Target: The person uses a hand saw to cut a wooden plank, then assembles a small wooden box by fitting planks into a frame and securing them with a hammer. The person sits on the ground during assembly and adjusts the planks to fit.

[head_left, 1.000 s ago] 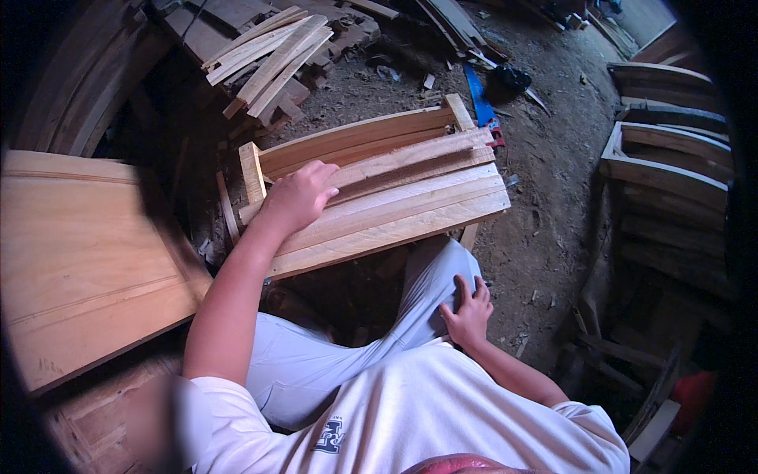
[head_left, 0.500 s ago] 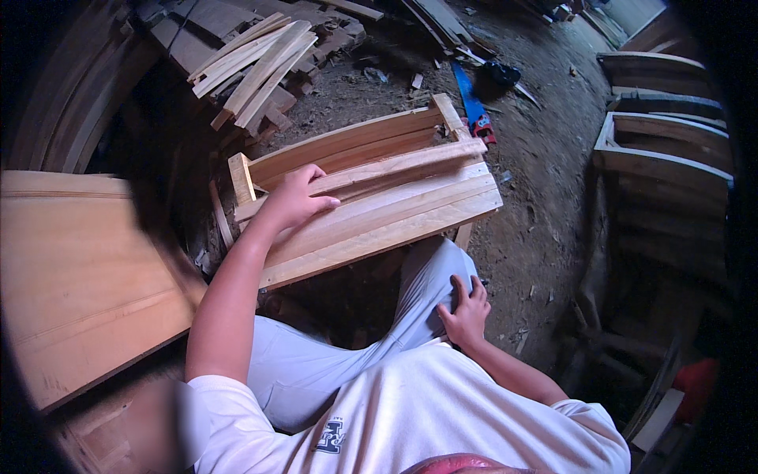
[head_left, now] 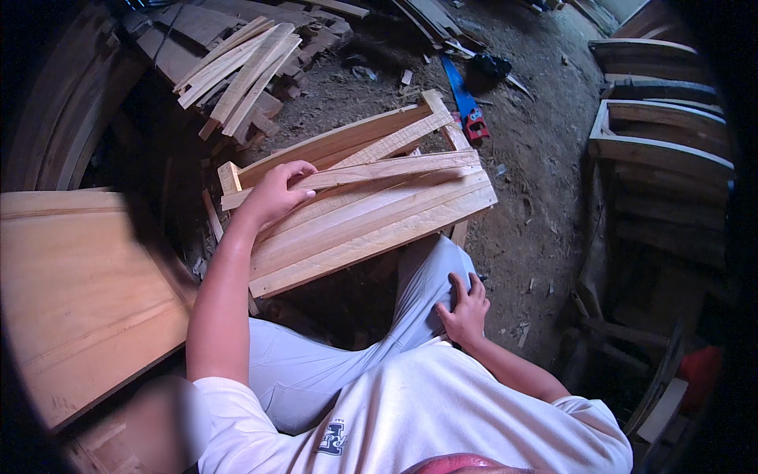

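Note:
In front of me a slatted wooden frame (head_left: 371, 229) of pale planks lies tilted over my knees. My left hand (head_left: 276, 193) is closed round a narrow wooden strip (head_left: 395, 169) that lies along its top, thumb on the near side and fingers on the far side. A second wooden strip (head_left: 395, 140) slants from beside my left fingers toward the far right corner post (head_left: 444, 122); where it meets the first is partly hidden by the hand. My right hand (head_left: 464, 308) rests on my right knee, fingers spread, holding nothing.
A handsaw (head_left: 462, 91) with a blue blade and red handle lies on the dirt floor beyond the frame. Pale strips (head_left: 253, 71) are piled at the far left. A large wooden panel (head_left: 87, 292) stands at my left, and wooden frames (head_left: 663, 134) are stacked at the right.
My left hand has shifted slightly left and nearer with its strip. A second strip now shows apart, slanting to the far right. My right hand stays on the knee.

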`<state>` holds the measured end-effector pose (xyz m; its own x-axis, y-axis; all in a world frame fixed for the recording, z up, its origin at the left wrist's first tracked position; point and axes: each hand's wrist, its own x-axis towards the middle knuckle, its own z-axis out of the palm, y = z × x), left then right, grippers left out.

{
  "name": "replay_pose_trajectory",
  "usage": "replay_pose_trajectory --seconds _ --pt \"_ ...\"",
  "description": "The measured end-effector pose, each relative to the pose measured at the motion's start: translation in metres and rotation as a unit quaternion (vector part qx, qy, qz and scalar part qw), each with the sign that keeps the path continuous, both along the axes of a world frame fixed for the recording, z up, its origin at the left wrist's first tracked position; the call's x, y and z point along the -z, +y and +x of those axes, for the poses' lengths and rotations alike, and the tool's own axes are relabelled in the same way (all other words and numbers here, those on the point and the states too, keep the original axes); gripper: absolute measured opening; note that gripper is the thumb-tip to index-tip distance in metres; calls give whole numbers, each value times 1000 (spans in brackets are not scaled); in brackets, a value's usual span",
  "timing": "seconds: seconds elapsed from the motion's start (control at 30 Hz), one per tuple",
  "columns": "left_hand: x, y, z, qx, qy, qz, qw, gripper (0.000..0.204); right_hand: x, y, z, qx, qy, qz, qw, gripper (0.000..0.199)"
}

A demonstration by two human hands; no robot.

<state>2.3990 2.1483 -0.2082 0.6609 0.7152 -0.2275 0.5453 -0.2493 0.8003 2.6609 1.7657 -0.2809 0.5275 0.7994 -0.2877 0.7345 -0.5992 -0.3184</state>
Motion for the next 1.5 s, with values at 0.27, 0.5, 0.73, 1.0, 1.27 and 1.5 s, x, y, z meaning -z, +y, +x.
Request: replay_pose_trajectory --seconds 0.27,0.5,0.73,1.0,1.27,1.5 --pt "-15 0 1 -8 -24 -15 1000 38 -1 1 1 4 6 3 1000 77" --pt "-9 -6 9 32 60 35 997 42 -3 2 1 7 13 3 1000 77" --pt "-18 -3 9 64 73 -10 995 45 -2 3 0 5 5 -1 1000 77" --pt "-25 2 7 29 9 -29 999 40 1 1 2 5 5 -3 1000 78" --pt "5 12 11 -73 -53 49 995 39 -1 4 2 5 13 -6 1000 80" --pt "17 8 13 -40 -15 6 999 34 0 3 2 6 6 -5 1000 78"
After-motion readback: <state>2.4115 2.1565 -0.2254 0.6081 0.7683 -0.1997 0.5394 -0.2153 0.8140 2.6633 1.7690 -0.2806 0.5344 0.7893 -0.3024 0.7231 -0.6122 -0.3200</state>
